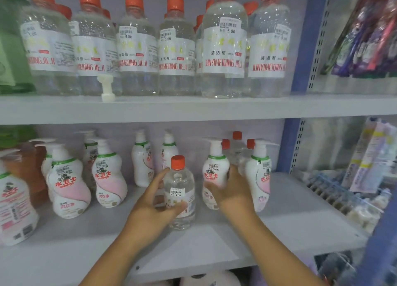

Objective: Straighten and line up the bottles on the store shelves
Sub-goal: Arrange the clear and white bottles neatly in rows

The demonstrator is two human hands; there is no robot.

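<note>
Currently mid-sort on the lower shelf [214, 238]. My left hand [154, 202] wraps a clear orange-capped bottle [180, 191], upright near the front edge among the white pump bottles. Right hand [228, 189] curls round a white pump bottle [213, 178] just beside it. Next, I judge, the clear one belongs back with its own kind.

Grey lower shelf [290, 217] carries white pump bottles [68, 184] and clear bottle [180, 196].
</note>
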